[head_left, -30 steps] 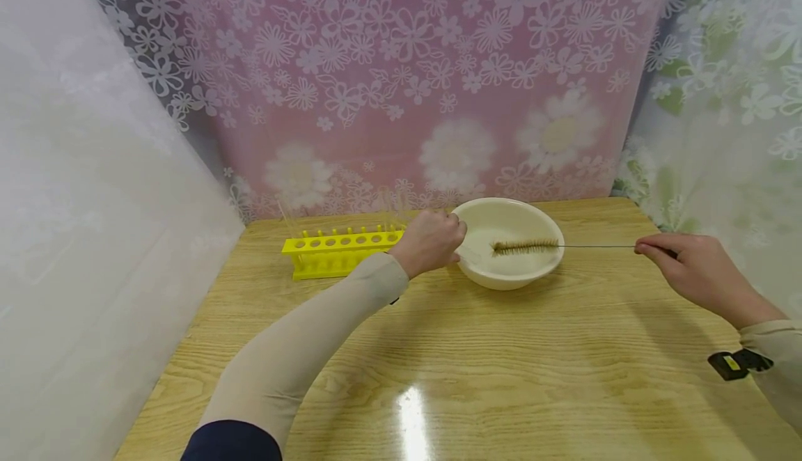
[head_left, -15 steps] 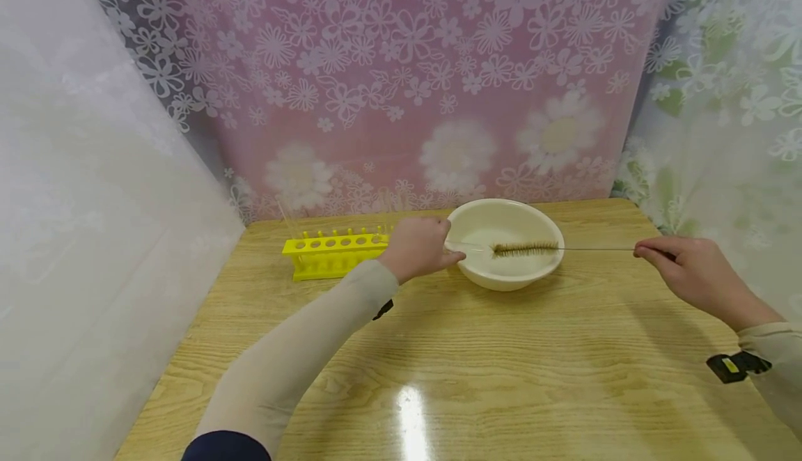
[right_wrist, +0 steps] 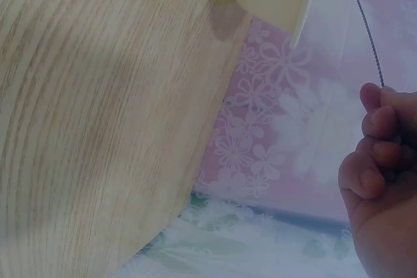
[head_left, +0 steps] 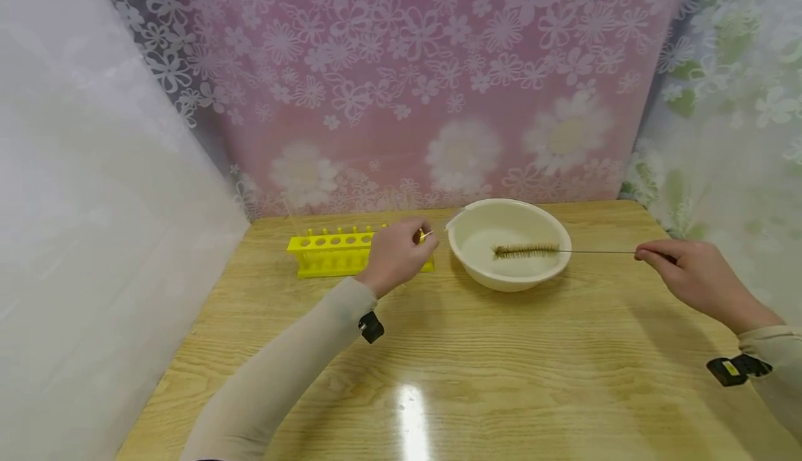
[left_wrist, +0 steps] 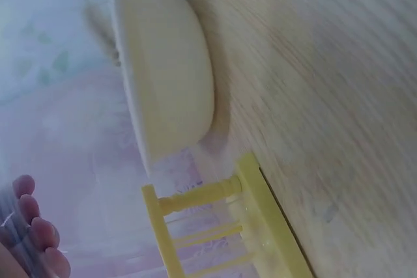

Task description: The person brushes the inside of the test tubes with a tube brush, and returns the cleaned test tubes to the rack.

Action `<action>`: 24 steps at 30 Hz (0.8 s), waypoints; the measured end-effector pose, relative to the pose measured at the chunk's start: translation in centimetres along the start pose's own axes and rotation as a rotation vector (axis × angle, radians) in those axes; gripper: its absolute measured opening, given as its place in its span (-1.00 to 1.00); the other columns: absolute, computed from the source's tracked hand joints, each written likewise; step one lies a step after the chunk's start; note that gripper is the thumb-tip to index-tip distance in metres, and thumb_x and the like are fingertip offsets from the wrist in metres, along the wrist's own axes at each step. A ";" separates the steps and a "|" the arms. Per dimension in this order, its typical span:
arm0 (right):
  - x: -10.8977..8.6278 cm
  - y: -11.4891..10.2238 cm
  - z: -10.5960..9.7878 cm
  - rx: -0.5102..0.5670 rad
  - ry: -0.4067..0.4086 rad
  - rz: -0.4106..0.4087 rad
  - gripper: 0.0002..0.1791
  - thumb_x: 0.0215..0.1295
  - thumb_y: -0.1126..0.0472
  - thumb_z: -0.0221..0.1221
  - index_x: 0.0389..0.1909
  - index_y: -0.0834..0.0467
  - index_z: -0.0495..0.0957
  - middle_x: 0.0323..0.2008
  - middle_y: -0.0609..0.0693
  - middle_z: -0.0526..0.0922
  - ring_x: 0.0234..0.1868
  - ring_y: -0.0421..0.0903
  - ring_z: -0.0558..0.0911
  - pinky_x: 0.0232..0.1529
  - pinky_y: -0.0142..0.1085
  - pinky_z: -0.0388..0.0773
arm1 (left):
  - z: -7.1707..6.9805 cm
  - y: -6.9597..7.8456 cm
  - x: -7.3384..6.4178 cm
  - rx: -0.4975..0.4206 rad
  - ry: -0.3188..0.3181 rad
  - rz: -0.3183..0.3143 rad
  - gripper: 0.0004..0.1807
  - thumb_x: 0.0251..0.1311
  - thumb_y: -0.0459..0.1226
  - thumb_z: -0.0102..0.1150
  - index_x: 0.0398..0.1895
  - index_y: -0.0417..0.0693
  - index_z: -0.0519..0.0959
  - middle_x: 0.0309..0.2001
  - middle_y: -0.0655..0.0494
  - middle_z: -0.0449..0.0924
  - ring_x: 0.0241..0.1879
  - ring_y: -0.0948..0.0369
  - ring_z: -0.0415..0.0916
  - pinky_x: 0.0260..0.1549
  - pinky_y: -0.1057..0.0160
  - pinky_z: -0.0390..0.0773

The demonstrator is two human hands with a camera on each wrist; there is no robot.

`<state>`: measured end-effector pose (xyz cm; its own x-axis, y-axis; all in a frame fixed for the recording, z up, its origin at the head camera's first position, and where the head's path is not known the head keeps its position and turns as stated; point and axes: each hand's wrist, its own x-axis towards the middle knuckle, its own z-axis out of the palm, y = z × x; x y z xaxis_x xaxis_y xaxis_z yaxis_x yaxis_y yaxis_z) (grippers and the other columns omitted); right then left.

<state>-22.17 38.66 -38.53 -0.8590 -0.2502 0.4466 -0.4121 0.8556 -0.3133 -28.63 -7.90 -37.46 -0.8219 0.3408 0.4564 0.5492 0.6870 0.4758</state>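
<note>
My left hand (head_left: 401, 251) is in front of the right part of the yellow test tube rack (head_left: 332, 241), its fingers curled round a clear glass test tube (left_wrist: 14, 222). Most of that tube is hard to make out in the head view. Over the cream basin (head_left: 509, 281) lies the bristled head of a test tube brush (head_left: 526, 251), level and apart from the tube. At the right, my right hand (head_left: 698, 276) pinches the end of the brush's thin twisted wire handle (right_wrist: 367, 30) between thumb and fingers.
Clear tubes stand upright at the rack's left end (head_left: 292, 214) and faintly behind my left hand. Rack and basin stand side by side on the wood-grain table (head_left: 501, 363). A pink flowered curtain (head_left: 376, 99) hangs behind, with pale sheets at both sides.
My left hand has drawn leftward from the basin toward the rack, taking the test tube away from the brush tip. My right hand and the brush have stayed almost still.
</note>
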 end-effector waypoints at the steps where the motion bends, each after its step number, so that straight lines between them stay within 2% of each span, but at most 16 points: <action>1: 0.0 0.0 0.0 0.001 0.000 0.000 -0.80 0.44 0.36 0.16 -0.04 0.34 0.67 -0.20 0.33 0.74 -0.45 -0.54 0.50 -0.54 -0.48 0.32 | -0.2 -0.1 -0.2 -0.040 0.024 -0.008 -0.81 0.34 -0.08 -0.03 -0.31 0.20 0.60 -0.64 0.22 0.39 -0.70 0.23 0.21 -0.68 0.29 0.15; 6: 0.2 -0.1 0.2 0.000 -0.006 0.009 -0.79 0.45 0.35 0.15 -0.04 0.35 0.67 -0.18 0.34 0.73 -0.42 -0.57 0.49 -0.54 -0.45 0.35 | -1.4 -0.5 -1.2 -0.221 0.144 -0.043 -0.77 0.44 -0.13 -0.04 -0.17 0.09 0.65 -0.49 0.18 0.53 -0.59 0.22 0.33 -0.59 0.26 0.29; 8: 0.3 -0.1 0.3 0.001 -0.013 0.017 -0.78 0.45 0.34 0.15 -0.03 0.36 0.67 -0.17 0.35 0.73 -0.43 -0.58 0.48 -0.55 -0.43 0.35 | -1.8 -0.9 -1.5 -0.267 0.196 -0.054 -0.76 0.47 -0.14 -0.04 -0.11 0.04 0.64 -0.40 0.18 0.57 -0.52 0.23 0.39 -0.54 0.25 0.35; 11: 0.4 -0.1 0.4 0.005 -0.020 0.021 -0.78 0.46 0.34 0.15 -0.02 0.36 0.67 -0.16 0.36 0.73 -0.43 -0.57 0.49 -0.55 -0.41 0.37 | -2.7 -1.6 -1.9 -0.313 0.274 -0.068 -0.76 0.50 -0.14 -0.02 -0.05 -0.01 0.61 -0.37 0.12 0.55 -0.48 0.20 0.39 -0.55 0.24 0.33; 15: 0.5 -0.2 0.5 0.002 -0.021 0.018 -0.78 0.45 0.34 0.16 -0.02 0.36 0.67 -0.16 0.36 0.73 -0.43 -0.57 0.49 -0.55 -0.41 0.38 | -3.8 -2.7 -2.4 -0.336 0.346 -0.097 -0.76 0.51 -0.13 0.01 0.01 -0.02 0.58 -0.32 0.10 0.50 -0.44 0.15 0.38 -0.52 0.25 0.33; 19: 0.6 -0.2 0.6 -0.002 -0.027 0.026 -0.77 0.46 0.32 0.15 -0.02 0.36 0.67 -0.15 0.36 0.72 -0.46 -0.55 0.49 -0.56 -0.39 0.37 | -4.8 -3.9 -2.9 -0.351 0.401 -0.131 -0.73 0.50 -0.10 0.03 0.05 -0.04 0.58 -0.27 0.07 0.53 -0.40 0.14 0.44 -0.44 0.25 0.44; 24: 0.8 -0.4 0.6 -0.007 -0.029 0.026 -0.77 0.46 0.31 0.15 -0.01 0.36 0.67 -0.16 0.36 0.73 -0.46 -0.54 0.50 -0.55 -0.39 0.38 | -6.1 -5.3 -3.1 -0.279 0.484 -0.131 -0.73 0.48 -0.13 0.09 0.06 -0.09 0.58 -0.22 0.04 0.57 -0.29 0.16 0.50 -0.25 0.18 0.53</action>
<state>-22.90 37.81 -38.58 -0.8779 -0.2411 0.4137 -0.3877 0.8649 -0.3187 -28.06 -16.57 -36.85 -0.7593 -0.1134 0.6408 0.5202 0.4859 0.7024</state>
